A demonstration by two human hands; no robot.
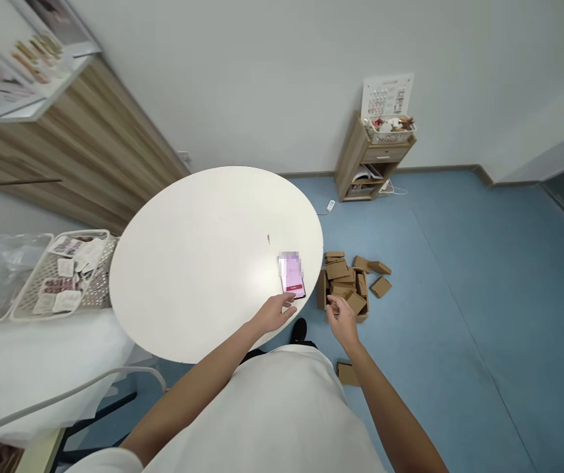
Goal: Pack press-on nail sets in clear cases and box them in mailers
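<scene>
A smartphone (292, 272) with a lit pink screen and a red bar lies on the white oval table (188, 249), near its right edge. My left hand (275, 313) is at the phone's lower end, its fingers apart and holding nothing; whether a fingertip touches the phone I cannot tell. Off the table's edge, my right hand (343, 322) hovers in front of a pile of small brown cardboard boxes (344, 287) on the floor. Its fingers are slightly bent and apart, with nothing visible in them. A tiny brownish piece (269, 238) lies on the table beyond the phone.
White baskets (100, 279) with cards and clear plastic stand at the left. Several loose boxes (381, 286) lie on the blue floor (440, 328). By the wall stands a small wooden cabinet (375, 157); a white power strip (330, 205) lies near it.
</scene>
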